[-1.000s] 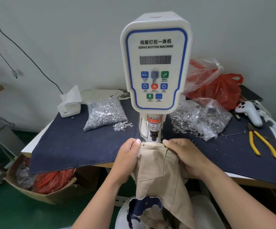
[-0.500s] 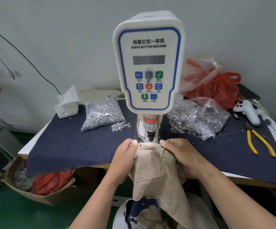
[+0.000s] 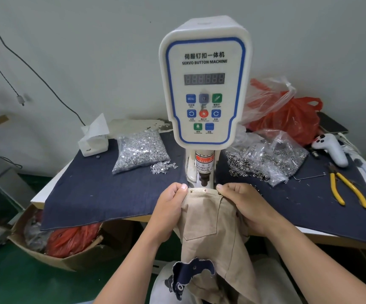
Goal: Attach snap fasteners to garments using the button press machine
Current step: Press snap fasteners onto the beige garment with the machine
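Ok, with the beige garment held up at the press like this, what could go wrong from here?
1. The left hand and right hand pinch the beige garment with thumbs close on either side of the punch head; the warning label says to mind fingers, so a pinch looks possible.
2. The edge already carries fitted snaps; slight misplacement could set the next one out of line.

Two bare forearms entering from the bottom edge of the frame, no sleeves, watch or jewellery showing. Left hand (image 3: pixel 171 207) and right hand (image 3: pixel 245 205) ungloved, with short, plain, unpainted nails. White garment at bottom centre.
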The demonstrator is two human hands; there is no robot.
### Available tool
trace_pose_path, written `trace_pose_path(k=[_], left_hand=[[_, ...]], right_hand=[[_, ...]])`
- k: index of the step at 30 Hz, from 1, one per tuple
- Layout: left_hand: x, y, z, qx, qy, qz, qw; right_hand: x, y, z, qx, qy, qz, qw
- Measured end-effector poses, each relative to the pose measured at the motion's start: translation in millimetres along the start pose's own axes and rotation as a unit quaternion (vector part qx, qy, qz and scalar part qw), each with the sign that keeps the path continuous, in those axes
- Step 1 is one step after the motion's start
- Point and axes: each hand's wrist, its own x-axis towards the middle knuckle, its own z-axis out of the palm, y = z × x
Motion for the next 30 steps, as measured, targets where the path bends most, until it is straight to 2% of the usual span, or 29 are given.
trace_pose_path(k=[8, 11, 14, 18, 20, 23, 25, 27, 29, 30], left_hand=[[-31, 17, -9, -0.020, -0.139, 0.039, 0.989], [-42, 33, -6, 0.020, -0.171, 0.070, 0.983], [-47, 41, -12, 0.142, -0.210, 0.093, 0.963], [-50, 47, -26, 0.284, -0.302, 0.071, 0.907], [-48, 49, -29, 0.314, -0.283, 0.089, 0.902], [-48, 45, -26, 0.271, -0.256, 0.102, 0.923], [-49, 36, -20, 0.243, -0.214, 0.107, 0.940], [-51, 28, -11, 0.192, -0.155, 0.100, 0.964], [-48, 27, -6, 0.146, -0.097, 0.098, 0.980], [-46, 31, -6, 0.142, -0.066, 0.100, 0.983]], right_hand=[[-30, -20, 6, -0.100, -0.076, -0.062, 0.990], [-39, -33, 12, -0.175, -0.129, -0.095, 0.972], [-43, -37, 8, -0.116, -0.143, -0.111, 0.977], [-47, -33, 0, -0.008, -0.205, -0.076, 0.976], [-47, -27, -1, 0.058, -0.197, -0.050, 0.977], [-45, -20, -4, 0.101, -0.132, -0.010, 0.986], [-43, -17, -5, -0.029, -0.095, -0.021, 0.995], [-37, -15, -5, -0.184, -0.067, -0.030, 0.980], [-26, -17, -9, -0.242, -0.020, -0.038, 0.969], [-17, -20, -14, -0.288, 0.035, -0.061, 0.955]])
